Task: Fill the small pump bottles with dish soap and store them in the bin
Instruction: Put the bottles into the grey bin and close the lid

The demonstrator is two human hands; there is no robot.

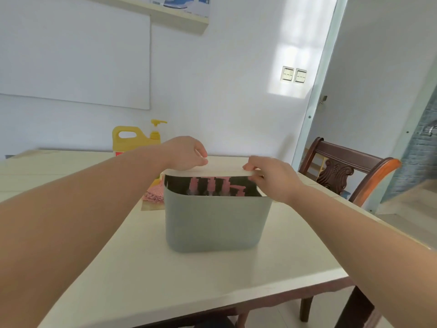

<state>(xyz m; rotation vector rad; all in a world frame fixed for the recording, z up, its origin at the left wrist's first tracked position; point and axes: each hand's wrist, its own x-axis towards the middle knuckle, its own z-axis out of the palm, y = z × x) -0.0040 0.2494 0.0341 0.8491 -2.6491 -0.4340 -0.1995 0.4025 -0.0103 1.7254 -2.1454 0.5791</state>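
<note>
Pale lid (pixel 224 171) ends are pinched in the curled fingers of the left hand (pixel 186 153) and right hand (pixel 272 176), its long axis running left to right over the grey-green bin (pixel 217 221) at mid-table (pixel 165 268). Through the gap above the near rim only upright pink pump heads (pixel 210 185) show; the bottle bodies are hidden. Behind the left arm a yellow jug (pixel 132 138) is partly covered, its label unreadable.

The left hand (pixel 186 153) and right hand (pixel 272 178) each pinch an end of a pale lid (pixel 224 170), held tilted just over the grey bin (pixel 217 221) on the tabletop (pixel 165 268). Between and below the hands, pink pump bottles (pixel 212 184) show inside the bin. A yellow soap jug (pixel 132 140) stands beyond the left hand, and a pink cloth (pixel 155 194) lies below it.
</note>
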